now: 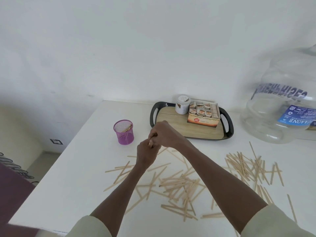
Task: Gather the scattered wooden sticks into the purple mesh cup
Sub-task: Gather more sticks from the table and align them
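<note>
A purple mesh cup stands upright on the white table with a few wooden sticks inside it. Both hands meet just right of the cup, above the table. My left hand and my right hand together grip a small bundle of sticks, of which only the ends show between the fingers. Several loose wooden sticks lie scattered across the table in front of me, and another heap of sticks lies further right.
A black tray with a wood-look base holds a white jar and a box of tea bags behind my hands. A large clear water bottle lies at the right. The table's left edge drops to the floor.
</note>
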